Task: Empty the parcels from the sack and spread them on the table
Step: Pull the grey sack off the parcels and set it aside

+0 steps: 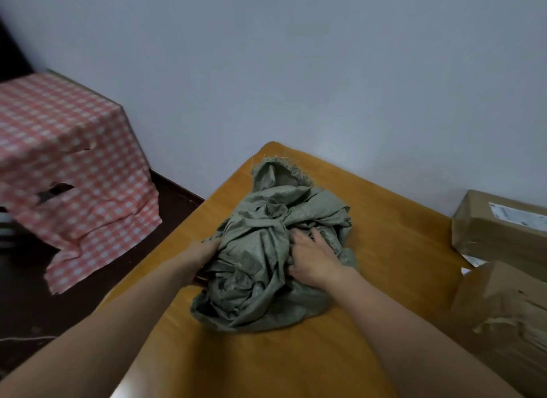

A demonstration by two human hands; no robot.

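A crumpled grey-green woven sack point(266, 267) lies bunched up on the orange-brown table point(384, 249), near its far left corner. My left hand point(207, 248) presses against the sack's left side, its fingers tucked under the folds and mostly hidden. My right hand point(310, 258) lies on top of the sack's right side, fingers curled into the cloth. Two brown cardboard parcels sit at the table's right edge: one with a white label point(500, 223) at the back, one torn and crinkled point(503, 311) nearer to me.
A grey wall runs behind the table. To the left, across a dark floor point(88, 294), stands a piece of furniture draped in a red-and-white checked cloth point(68, 160). The table's left edge runs diagonally just beside my left forearm.
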